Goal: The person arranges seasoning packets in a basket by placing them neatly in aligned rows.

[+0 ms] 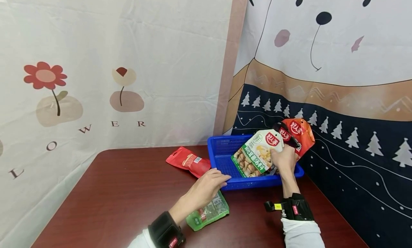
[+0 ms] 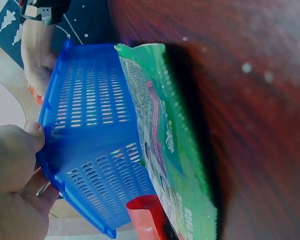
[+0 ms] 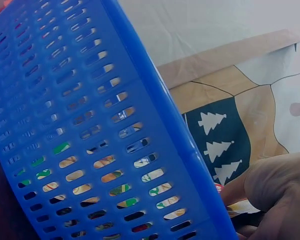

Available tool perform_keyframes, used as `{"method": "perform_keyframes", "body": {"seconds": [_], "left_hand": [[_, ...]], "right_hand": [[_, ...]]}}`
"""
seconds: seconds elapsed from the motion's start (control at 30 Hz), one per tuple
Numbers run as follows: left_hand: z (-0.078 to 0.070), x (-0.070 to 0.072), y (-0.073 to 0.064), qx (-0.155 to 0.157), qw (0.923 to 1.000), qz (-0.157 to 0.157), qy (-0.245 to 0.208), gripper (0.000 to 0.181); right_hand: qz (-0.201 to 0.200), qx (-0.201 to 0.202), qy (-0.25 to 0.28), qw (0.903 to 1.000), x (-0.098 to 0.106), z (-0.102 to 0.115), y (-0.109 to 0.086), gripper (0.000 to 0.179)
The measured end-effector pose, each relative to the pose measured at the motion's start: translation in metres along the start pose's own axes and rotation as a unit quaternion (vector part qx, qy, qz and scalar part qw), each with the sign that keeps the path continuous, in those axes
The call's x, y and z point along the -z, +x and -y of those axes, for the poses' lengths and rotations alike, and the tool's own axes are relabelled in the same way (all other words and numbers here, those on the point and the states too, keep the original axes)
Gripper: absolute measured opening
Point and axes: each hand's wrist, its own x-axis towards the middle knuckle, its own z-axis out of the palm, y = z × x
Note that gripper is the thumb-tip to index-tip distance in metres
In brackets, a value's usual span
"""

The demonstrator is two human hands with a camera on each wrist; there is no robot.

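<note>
A blue plastic basket (image 1: 254,183) sits at the back right of the table. My left hand (image 1: 206,189) grips its rim at the near left corner; in the left wrist view the thumb and fingers close around the basket (image 2: 90,145) edge. Inside leans a white and green food packet (image 1: 257,153) with round brown pieces pictured on it. My right hand (image 1: 284,158) reaches over the near rim and pinches this packet's right edge; its fingertips are partly hidden. Behind that hand, a dark packet (image 1: 286,135) and an orange-red packet (image 1: 300,133) stick up at the right end.
A red packet (image 1: 190,161) lies left of the basket. In front, a green packet (image 1: 209,212) lies partly under my left forearm in the head view. A printed curtain (image 1: 161,62) hangs behind the brown table (image 1: 128,198), and another dark printed part (image 1: 360,176) borders its right side.
</note>
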Motion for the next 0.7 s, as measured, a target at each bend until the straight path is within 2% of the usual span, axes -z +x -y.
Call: {"method": "perform_keyframes", "body": {"seconds": [0.33,0.5,0.7], "left_hand": [[-0.0004,0.0008,0.0002,0.003,1.0,0.008,0.001,0.027],[0.0002,0.0004,0.0001,-0.006,1.0,-0.003,-0.001,0.025],[-0.0005,0.0014,0.0002,-0.005,0.9999,-0.007,-0.008,0.025]], "right_hand": [[-0.006,-0.028,-0.005,0.9996,0.0042,0.0002,0.0008,0.041],[-0.003,-0.048,0.006,0.9988,0.0048,-0.0002,0.0023,0.049],[-0.001,-0.048,0.011,0.9988,0.0065,-0.0013,0.0023,0.05]]}}
